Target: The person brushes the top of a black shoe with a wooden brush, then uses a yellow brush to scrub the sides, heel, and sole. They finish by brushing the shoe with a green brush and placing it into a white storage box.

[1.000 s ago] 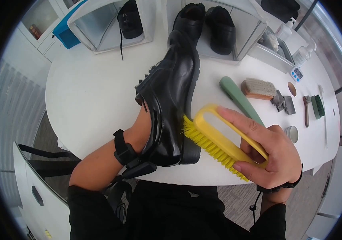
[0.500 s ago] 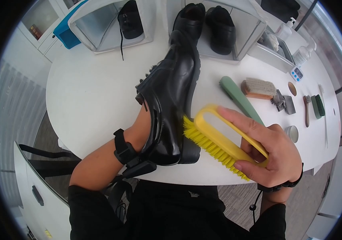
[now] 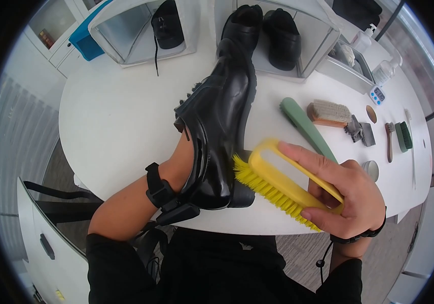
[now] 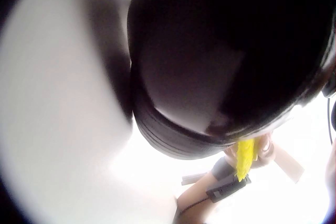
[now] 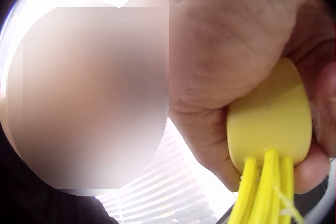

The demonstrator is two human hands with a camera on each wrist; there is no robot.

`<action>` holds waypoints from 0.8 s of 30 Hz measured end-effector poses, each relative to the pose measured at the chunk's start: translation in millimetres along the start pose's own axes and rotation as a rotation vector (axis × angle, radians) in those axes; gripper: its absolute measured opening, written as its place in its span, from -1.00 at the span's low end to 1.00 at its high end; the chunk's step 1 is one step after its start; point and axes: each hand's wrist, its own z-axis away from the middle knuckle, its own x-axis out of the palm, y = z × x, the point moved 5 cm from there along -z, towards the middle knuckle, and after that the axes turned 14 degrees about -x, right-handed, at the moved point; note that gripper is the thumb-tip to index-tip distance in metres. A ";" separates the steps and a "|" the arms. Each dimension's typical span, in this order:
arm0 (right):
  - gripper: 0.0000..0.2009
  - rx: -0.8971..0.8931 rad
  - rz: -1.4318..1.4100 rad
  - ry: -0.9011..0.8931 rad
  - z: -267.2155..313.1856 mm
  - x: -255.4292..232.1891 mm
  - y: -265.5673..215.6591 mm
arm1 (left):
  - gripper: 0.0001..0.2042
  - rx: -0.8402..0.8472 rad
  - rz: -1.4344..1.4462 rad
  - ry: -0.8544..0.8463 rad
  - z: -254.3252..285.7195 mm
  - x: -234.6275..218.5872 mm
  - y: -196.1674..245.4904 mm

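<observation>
In the head view, a glossy black lace-up shoe [image 3: 217,131] stands heel toward me, with part of its thick sole side turned to the right. My left wrist [image 3: 178,164] reaches in at the shoe's opening, and the hand itself is hidden by the shoe. The heel [image 4: 178,137] fills much of the left wrist view. My right hand [image 3: 349,197] grips a yellow scrubbing brush [image 3: 288,175] by its looped handle, fingers and thumb wrapped around it. The tips of its yellow bristles [image 3: 242,169] are right at the sole's edge near the heel.
Right of the shoe lie a green-handled tool [image 3: 305,126], a wooden brush [image 3: 328,112], a small brush [image 3: 389,142], a green brush [image 3: 403,137] and a round tin [image 3: 370,170]. At the back, open boxes [image 3: 125,40] hold black shoes [image 3: 283,40]. A timer [image 3: 377,95] stands at right.
The yellow brush and my right hand have shifted slightly toward me and to the right. The shoe and left arm stay nearly the same.
</observation>
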 end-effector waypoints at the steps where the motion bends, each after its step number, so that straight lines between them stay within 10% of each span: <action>1: -0.20 -0.002 0.001 -0.005 0.3 0.5 -0.4 | -0.65 0.004 0.002 0.000 -0.1 0.3 -0.2; 24: -0.18 0.006 -0.048 -0.037 2.0 -2.2 2.1 | -0.68 0.024 0.010 0.060 3.5 6.9 1.9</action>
